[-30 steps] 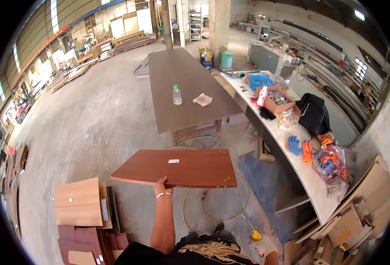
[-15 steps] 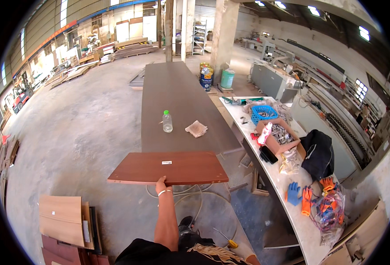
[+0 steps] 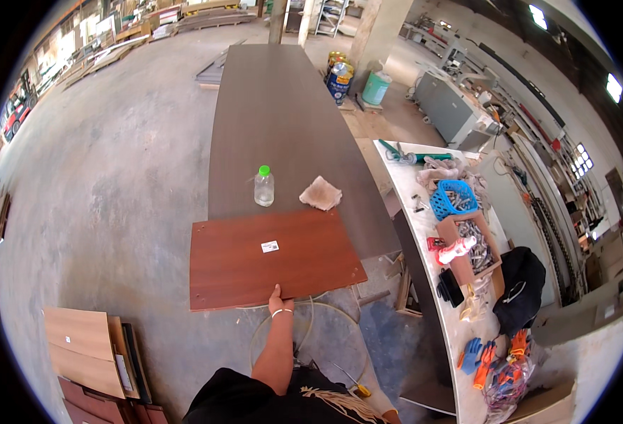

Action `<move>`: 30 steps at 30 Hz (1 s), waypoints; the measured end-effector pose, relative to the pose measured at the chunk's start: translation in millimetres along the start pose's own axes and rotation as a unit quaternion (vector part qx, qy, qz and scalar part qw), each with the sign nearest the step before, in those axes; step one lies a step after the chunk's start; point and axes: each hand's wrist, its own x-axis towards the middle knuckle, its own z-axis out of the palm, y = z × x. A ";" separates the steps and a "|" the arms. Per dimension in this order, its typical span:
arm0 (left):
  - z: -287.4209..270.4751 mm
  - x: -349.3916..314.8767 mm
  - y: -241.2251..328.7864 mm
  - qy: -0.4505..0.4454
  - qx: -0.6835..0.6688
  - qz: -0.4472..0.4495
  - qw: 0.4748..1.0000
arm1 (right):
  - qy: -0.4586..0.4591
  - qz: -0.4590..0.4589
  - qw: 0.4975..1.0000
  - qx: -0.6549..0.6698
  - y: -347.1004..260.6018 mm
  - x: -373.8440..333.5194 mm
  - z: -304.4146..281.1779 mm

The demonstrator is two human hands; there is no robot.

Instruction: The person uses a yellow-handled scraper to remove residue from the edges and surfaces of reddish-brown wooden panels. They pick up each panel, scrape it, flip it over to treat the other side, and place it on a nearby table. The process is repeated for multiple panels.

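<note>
My left hand (image 3: 280, 302), with a light band at the wrist, is closed on the near edge of a reddish-brown wooden panel (image 3: 255, 265). The panel has a small white label and small holes near its ends. Its far edge overlaps the large dark brown board (image 3: 269, 106); contact between them I cannot tell. Beyond it on the board stand a clear bottle (image 3: 263, 191) with a green cap and a folded beige cloth (image 3: 321, 193). Low beside my body, my right hand (image 3: 389, 413) is mostly cut off, at the yellow handle of a screwdriver (image 3: 360, 389).
On the right, a white-topped bench (image 3: 424, 254) carries a blue basket (image 3: 454, 199), a box of metal fittings (image 3: 482, 244), a black bag (image 3: 522, 286) and work gloves (image 3: 484, 364). Boards (image 3: 78, 346) stand at lower left. A hose (image 3: 350, 325) loops across the floor.
The reddish-brown panel has turned and tilted, showing more of its top face, with its left end lower. It now sits closer to the bottle and cloth. My view has tipped downward.
</note>
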 end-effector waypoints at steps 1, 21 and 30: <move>1.1 7.6 -5.8 0.005 -0.002 -0.008 1.000 | -0.002 0.007 1.000 0.002 -5.0 4.8 -4.1; 6.9 72.8 -14.6 0.095 0.345 -0.125 0.925 | -0.040 -0.010 0.999 -0.001 6.0 26.7 -4.0; -14.0 58.4 1.0 0.021 0.567 -0.149 0.810 | -0.037 -0.086 0.994 -0.052 56.3 13.2 5.7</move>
